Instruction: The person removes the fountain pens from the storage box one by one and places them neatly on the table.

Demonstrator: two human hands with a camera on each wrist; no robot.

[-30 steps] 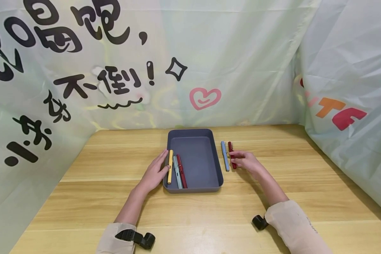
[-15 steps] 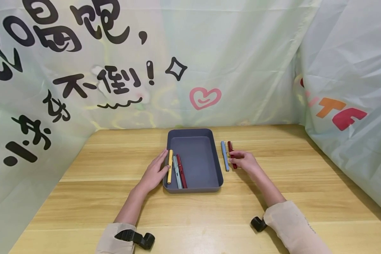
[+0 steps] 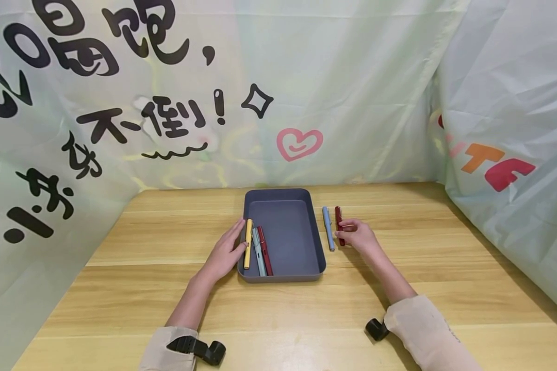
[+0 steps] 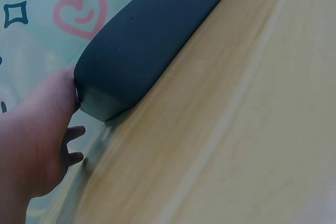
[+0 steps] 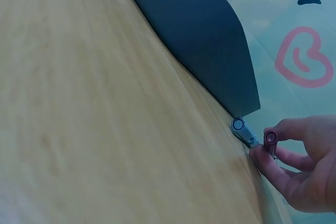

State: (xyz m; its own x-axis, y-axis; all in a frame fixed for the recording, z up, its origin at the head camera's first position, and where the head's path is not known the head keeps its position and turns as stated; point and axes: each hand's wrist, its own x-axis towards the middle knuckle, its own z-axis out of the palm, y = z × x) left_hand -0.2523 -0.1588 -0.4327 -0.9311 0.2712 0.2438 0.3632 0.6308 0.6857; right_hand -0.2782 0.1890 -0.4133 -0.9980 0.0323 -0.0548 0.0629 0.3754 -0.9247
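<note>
In the head view my left hand (image 3: 223, 253) holds the left wall of a dark grey-blue tray (image 3: 288, 277), fingers along the outside and thumb over the rim. Inside, at the left, lie a yellow pen (image 3: 248, 245), a pale blue-grey pen (image 3: 259, 252) and a dark red pen (image 3: 266, 251). To the right of the tray, my right hand (image 3: 358, 236) pinches another dark red pen (image 3: 338, 213) between thumb and fingers. A blue pen (image 3: 328, 229) lies between that pen and the tray. The right wrist view shows the held pen's round end (image 5: 270, 138) end-on.
All this stands on a wood-grain table (image 3: 278, 319). Printed cloth (image 3: 353, 93) hangs behind it and along both sides. Each sleeve carries a black wrist camera, one at the left (image 3: 211, 352) and one at the right (image 3: 376, 329).
The dark red pen in my right hand has turned slightly, its far end shifting a little to the right. My left hand, the tray and the other pens stay put.
</note>
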